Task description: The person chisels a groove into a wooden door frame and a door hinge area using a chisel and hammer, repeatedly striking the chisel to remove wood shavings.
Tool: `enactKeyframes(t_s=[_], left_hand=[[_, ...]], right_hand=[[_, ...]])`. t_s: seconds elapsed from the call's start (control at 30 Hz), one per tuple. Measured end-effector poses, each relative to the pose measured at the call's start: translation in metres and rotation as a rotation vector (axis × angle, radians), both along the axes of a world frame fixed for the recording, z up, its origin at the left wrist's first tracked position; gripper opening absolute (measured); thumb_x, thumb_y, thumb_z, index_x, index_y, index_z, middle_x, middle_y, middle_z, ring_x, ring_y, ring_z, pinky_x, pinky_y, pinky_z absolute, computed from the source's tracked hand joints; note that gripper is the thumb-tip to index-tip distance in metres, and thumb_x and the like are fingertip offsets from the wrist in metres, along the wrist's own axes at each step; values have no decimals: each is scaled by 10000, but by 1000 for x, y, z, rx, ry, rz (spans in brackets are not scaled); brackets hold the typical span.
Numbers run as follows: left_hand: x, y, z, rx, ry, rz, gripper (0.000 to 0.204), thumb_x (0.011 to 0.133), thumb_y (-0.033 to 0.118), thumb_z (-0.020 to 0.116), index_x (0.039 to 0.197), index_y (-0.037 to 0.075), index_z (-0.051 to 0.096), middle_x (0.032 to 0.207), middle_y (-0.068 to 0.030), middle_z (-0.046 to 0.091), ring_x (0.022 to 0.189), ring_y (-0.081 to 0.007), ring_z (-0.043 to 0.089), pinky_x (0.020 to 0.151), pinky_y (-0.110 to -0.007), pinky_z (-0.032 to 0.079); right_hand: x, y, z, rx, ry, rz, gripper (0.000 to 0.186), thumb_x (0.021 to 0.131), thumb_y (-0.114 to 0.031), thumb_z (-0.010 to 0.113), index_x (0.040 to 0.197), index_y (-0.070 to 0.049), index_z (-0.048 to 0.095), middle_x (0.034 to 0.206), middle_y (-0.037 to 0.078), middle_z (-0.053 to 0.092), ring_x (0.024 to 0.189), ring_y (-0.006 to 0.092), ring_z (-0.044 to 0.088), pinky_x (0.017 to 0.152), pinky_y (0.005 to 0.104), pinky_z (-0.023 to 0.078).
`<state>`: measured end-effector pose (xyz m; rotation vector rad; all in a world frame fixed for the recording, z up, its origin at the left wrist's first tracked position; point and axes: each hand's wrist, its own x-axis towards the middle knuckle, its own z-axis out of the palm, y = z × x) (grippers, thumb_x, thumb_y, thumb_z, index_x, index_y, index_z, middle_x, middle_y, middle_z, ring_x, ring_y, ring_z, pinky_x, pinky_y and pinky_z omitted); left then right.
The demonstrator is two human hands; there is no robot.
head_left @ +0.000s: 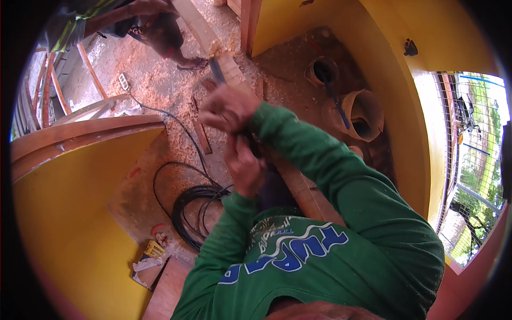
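Both my hands are close together over a long pale wooden beam [229,69] that runs from the far top toward my body. My right hand [232,109] is closed and blurred by motion. A flat grey-blue, blade-like strip [216,69] sticks out beyond it along the beam's left side; whether my fingers grip it is hidden. Just nearer, my left hand [245,165] has its fingers curled by a dark object [253,145] that I cannot make out.
A person's arm [120,16] reaches to the beam's far end. Wood shavings [165,90] cover the floor. Coiled black cable [186,213] leads to a white socket strip [124,81]. A yellow package [152,256] lies lower left. Round tubs [364,114] stand right, by yellow panels [74,213].
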<state>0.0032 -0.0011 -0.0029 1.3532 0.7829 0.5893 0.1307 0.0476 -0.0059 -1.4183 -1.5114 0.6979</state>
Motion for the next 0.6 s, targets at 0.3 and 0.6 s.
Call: enactKeyframes(t_s=[0.3,0.6], left_hand=[[-8,-9,-1,-554,-243,-54,167,903,142,341,1024,92,446,734,11,472,510,-50,438,370,-179,323],[-4,-7,0,218,167,-150,250,910,165,331,1112,73,447,706,3,492,448,-45,411,359,-177,305]], right_hand=[[1,-18,1,-32,-11,-55,338,768,-226,502,517,-18,413,441,107,365,398,191,356,417,359,307],[0,-21,-7,-1,26,-64,385,767,-282,513,475,-56,403,413,30,361,375,138,320,380,334,280]])
